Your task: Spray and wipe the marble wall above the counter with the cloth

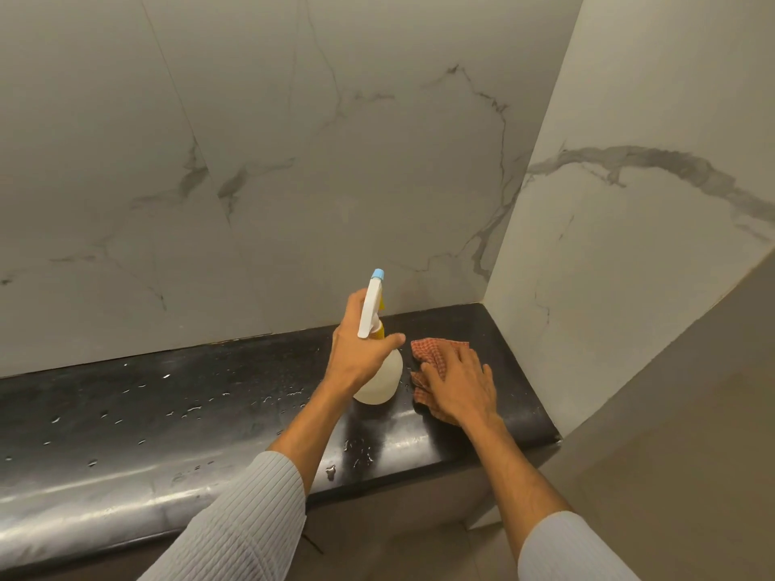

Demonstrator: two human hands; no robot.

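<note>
Background: marble wall (335, 182) above wet black surface (167, 413); left grip (356, 350) curled round spray bottle (379, 381), nozzle toward 12 o'clock; right grip (457, 390) flat on cloth (434, 350) at bottle's 3 o'clock. Suggest misting evenly, wiping top-down

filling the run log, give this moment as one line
left hand: grips spray bottle, nozzle toward marble wall | right hand: flat on red checked cloth on wet black counter

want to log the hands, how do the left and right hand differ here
The left hand curls round the bottle; the right hand lies flat on the cloth. The left is up at the bottle's neck; the right is down at the counter. Both wear pale ribbed sleeves.
</note>
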